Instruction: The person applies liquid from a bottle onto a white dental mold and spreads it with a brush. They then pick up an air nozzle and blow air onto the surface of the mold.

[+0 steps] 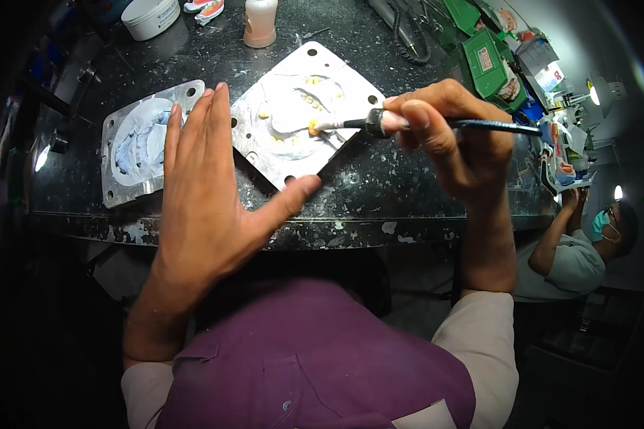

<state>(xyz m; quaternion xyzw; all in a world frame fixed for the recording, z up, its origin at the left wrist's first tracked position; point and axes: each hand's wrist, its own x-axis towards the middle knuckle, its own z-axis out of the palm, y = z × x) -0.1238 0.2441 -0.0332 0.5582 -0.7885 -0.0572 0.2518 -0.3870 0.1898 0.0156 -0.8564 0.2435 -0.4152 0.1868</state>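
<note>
My right hand (472, 146) is closed around a slim dark-handled brush (504, 126), held like a pen. Its pale tip touches a yellowish tooth (313, 128) set in the white cast of a diamond-turned metal flask plate (350, 75). Several more yellowish teeth are set around that cast. My left hand (204, 182) holds nothing; its fingers point away from me and its thumb is stretched out toward the plate's near corner. Partly hidden behind those fingers lies a second metal flask plate (111, 194), with a bluish-grey dental impression (139, 150) in it.
A bottle with pinkish contents (260, 25) and a round white tub (150, 18) stand at the back. A corded handpiece (397, 25) lies beyond the plates. Green boxes (486, 64) line the right side, where a masked person (579, 250) sits. The worn black bench's front edge (336, 234) runs before me.
</note>
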